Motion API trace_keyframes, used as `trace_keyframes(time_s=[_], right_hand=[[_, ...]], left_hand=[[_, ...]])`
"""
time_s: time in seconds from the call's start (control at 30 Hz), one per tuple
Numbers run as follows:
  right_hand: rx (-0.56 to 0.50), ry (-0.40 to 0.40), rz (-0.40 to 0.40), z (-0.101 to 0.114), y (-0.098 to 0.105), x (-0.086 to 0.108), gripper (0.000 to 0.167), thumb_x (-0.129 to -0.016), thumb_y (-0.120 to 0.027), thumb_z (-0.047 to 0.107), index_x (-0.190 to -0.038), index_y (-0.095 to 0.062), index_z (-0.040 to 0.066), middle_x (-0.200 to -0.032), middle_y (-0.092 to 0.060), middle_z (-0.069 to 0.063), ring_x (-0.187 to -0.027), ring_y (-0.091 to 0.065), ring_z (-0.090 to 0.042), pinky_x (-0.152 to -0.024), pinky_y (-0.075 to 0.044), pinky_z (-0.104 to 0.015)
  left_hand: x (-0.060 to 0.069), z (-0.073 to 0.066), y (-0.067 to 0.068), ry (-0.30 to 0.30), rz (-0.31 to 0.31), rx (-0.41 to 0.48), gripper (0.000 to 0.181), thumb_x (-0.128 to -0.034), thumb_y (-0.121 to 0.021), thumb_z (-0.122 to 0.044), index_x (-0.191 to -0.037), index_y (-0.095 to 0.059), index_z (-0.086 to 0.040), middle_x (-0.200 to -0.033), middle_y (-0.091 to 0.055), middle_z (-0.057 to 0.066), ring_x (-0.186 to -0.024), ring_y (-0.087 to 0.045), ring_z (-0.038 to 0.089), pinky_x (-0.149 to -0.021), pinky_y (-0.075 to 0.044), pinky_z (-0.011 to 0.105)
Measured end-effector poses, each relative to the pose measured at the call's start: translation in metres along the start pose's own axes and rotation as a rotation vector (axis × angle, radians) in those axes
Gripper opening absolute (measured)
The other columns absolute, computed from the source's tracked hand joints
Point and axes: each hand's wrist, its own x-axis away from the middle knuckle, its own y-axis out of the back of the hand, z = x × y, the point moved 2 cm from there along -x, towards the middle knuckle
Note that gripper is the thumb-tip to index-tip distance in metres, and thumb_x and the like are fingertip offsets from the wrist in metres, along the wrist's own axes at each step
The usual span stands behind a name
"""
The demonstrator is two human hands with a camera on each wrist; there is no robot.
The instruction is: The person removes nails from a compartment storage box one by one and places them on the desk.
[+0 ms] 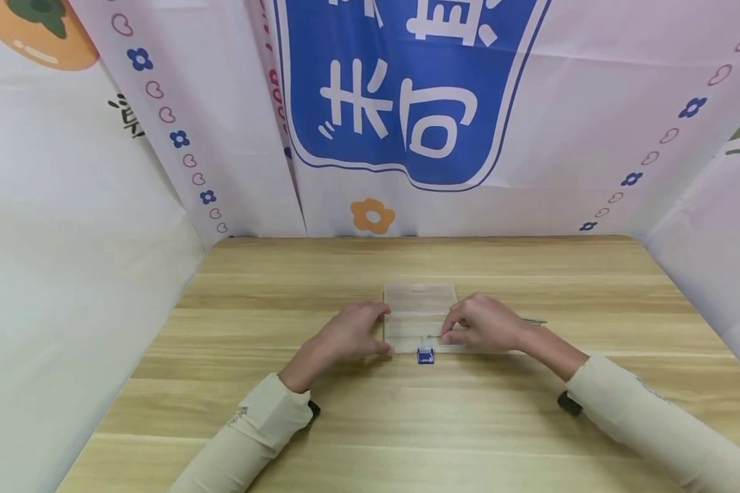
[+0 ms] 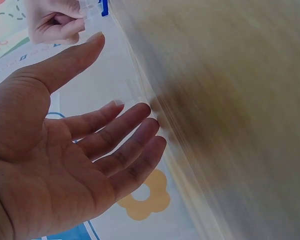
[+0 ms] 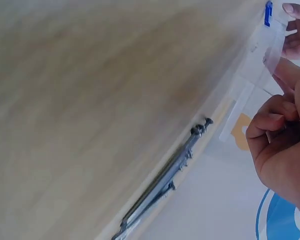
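Observation:
A flat clear plastic box (image 1: 419, 299) lies on the wooden table, its blue latch (image 1: 426, 356) on the near side. At the box's left edge rests my left hand (image 1: 354, 332), thumb at the near corner and fingers farther back. The left wrist view shows that hand's fingers (image 2: 122, 132) spread and loosely bent. Over the box's near right part, my right hand (image 1: 484, 323) pinches a small thin dark piece (image 1: 433, 336), which looks like a screw. Curled fingers hide most of it in the right wrist view.
To the right of the box lie several screws (image 3: 202, 126) and long thin metal pieces (image 3: 155, 187), partly behind my right wrist in the head view. Printed cloth (image 1: 506, 205) hangs behind the table and on both sides.

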Motion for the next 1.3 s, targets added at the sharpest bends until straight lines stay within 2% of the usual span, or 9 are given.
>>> trace_keyframes(time_s=[0.33, 0.57, 0.93, 1.13, 1.3], right_hand=[[0.024, 0.007, -0.087, -0.008, 0.019, 0.014, 0.004, -0.096, -0.082, 0.018, -0.094, -0.085, 0.019, -0.091, -0.080, 0.009, -0.065, -0.052, 0.003, -0.061, -0.048, -0.020], [0.024, -0.060, -0.101, -0.021, 0.027, 0.030, 0.004, -0.096, -0.082, 0.016, -0.094, -0.085, 0.019, -0.091, -0.079, 0.009, -0.061, -0.046, 0.002, -0.057, -0.042, -0.020], [0.021, -0.111, -0.109, -0.039, 0.035, 0.057, 0.005, -0.095, -0.083, 0.017, -0.092, -0.085, 0.020, -0.090, -0.079, 0.009, -0.058, -0.042, 0.003, -0.055, -0.037, -0.019], [-0.001, -0.175, -0.090, -0.048, 0.039, 0.075, 0.007, -0.097, -0.081, 0.014, -0.094, -0.085, 0.020, -0.095, -0.081, 0.006, -0.061, -0.047, 0.002, -0.057, -0.040, -0.020], [-0.011, -0.205, -0.107, -0.054, 0.042, 0.089, 0.006, -0.096, -0.081, 0.014, -0.096, -0.085, 0.020, -0.099, -0.082, 0.004, -0.060, -0.042, 0.001, -0.055, -0.037, -0.022]], left_hand=[[0.001, -0.001, 0.002, -0.001, -0.003, 0.005, 0.071, -0.0850, -0.094, -0.028, -0.143, -0.063, -0.003, -0.134, -0.071, 0.011, -0.123, -0.066, 0.028, -0.109, -0.054, 0.046], [0.001, -0.001, 0.001, -0.006, -0.002, 0.003, 0.071, -0.0854, -0.094, -0.028, -0.144, -0.063, -0.002, -0.134, -0.071, 0.011, -0.123, -0.066, 0.028, -0.109, -0.054, 0.046], [0.002, -0.003, 0.001, 0.005, 0.007, 0.003, 0.072, -0.0871, -0.092, -0.028, -0.147, -0.061, -0.003, -0.137, -0.070, 0.011, -0.126, -0.065, 0.028, -0.111, -0.054, 0.047], [0.002, -0.003, 0.001, 0.006, 0.014, 0.004, 0.073, -0.0874, -0.092, -0.028, -0.148, -0.060, -0.003, -0.139, -0.069, 0.011, -0.128, -0.065, 0.028, -0.112, -0.053, 0.047], [0.001, -0.003, 0.001, 0.007, 0.014, 0.008, 0.074, -0.0871, -0.092, -0.028, -0.148, -0.060, -0.002, -0.139, -0.069, 0.012, -0.129, -0.064, 0.029, -0.113, -0.053, 0.047]])
